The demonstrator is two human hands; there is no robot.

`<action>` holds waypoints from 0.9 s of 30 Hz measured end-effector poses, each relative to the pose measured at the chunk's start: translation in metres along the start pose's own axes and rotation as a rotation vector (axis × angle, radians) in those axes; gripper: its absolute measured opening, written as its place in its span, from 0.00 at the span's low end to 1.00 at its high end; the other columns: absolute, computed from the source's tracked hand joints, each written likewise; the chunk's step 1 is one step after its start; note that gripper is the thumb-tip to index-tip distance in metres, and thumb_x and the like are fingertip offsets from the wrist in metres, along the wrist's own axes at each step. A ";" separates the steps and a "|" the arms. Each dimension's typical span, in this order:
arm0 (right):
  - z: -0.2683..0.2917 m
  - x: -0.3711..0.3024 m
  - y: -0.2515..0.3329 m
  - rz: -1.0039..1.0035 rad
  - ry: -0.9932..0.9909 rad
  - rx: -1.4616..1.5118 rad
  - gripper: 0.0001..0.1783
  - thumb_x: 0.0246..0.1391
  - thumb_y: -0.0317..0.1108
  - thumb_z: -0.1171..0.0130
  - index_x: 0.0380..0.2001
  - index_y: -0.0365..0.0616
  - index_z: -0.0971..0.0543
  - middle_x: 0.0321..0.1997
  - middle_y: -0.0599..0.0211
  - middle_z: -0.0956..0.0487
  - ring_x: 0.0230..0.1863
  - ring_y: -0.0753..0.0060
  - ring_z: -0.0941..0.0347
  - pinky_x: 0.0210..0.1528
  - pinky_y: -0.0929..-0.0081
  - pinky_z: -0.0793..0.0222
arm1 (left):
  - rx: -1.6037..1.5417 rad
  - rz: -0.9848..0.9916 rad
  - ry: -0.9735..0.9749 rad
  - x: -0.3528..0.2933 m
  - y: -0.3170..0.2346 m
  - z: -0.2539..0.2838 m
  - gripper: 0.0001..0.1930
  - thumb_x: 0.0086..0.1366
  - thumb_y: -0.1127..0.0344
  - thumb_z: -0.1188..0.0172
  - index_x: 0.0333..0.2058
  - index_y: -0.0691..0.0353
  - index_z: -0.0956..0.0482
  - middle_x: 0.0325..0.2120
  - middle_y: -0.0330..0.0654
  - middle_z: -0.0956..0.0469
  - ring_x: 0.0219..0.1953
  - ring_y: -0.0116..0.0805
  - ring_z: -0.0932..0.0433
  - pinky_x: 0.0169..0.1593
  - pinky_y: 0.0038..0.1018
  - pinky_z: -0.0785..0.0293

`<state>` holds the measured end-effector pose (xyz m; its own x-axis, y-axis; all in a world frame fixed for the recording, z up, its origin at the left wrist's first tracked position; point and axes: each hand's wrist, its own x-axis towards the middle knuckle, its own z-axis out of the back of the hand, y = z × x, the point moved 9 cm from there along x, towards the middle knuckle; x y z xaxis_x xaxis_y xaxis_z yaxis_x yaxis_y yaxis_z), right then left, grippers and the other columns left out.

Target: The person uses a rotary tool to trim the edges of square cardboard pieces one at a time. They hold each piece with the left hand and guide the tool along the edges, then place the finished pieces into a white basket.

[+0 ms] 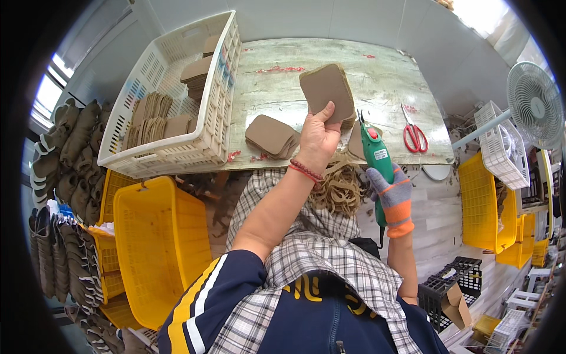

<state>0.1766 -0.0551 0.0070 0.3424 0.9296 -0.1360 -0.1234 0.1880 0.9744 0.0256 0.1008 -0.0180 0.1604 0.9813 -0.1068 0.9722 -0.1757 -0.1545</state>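
Left grip [319,137] part-hidden by brown pieces [326,87]; right grip [394,202] around green tool [378,158].

A white rectangular label [381,154] on the green elongated power tool [386,170] is unreadably small; below-left of that tool, the navy fabric jacket [295,321] bears partly covered yellow lettering [306,287].

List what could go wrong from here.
The thin tip of the green, elongated power tool looks close to the bare left grip; a slip might nick it. The held stack of flat, brown, rounded-corner pieces could fan out. Loose, curly brown strips heaped nearby might snag the tip.
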 end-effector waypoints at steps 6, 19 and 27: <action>-0.001 -0.005 0.009 0.037 -0.024 -0.013 0.16 0.50 0.38 0.34 0.34 0.40 0.25 0.19 0.75 0.28 0.15 0.86 0.36 0.17 0.85 0.41 | -0.058 0.001 0.029 -0.003 0.008 -0.005 0.18 0.60 0.80 0.44 0.50 0.63 0.32 0.47 0.43 0.27 0.52 0.38 0.28 0.60 0.36 0.32; 0.002 -0.001 0.010 0.003 0.007 0.075 0.20 0.47 0.37 0.32 0.40 0.37 0.24 0.22 0.73 0.25 0.17 0.87 0.34 0.17 0.86 0.39 | 0.026 0.094 0.056 -0.009 0.032 0.011 0.19 0.62 0.80 0.47 0.52 0.61 0.34 0.48 0.43 0.27 0.51 0.38 0.27 0.58 0.34 0.29; 0.008 0.001 0.022 0.007 -0.017 0.065 0.18 0.48 0.37 0.33 0.39 0.37 0.24 0.21 0.74 0.25 0.16 0.88 0.35 0.16 0.87 0.40 | 0.116 0.153 0.124 -0.032 0.043 0.009 0.17 0.62 0.81 0.48 0.50 0.64 0.33 0.47 0.45 0.26 0.50 0.38 0.25 0.55 0.32 0.25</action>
<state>0.1814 -0.0523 0.0294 0.3574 0.9253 -0.1268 -0.0652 0.1602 0.9849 0.0611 0.0616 -0.0300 0.3316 0.9433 -0.0174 0.9099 -0.3246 -0.2582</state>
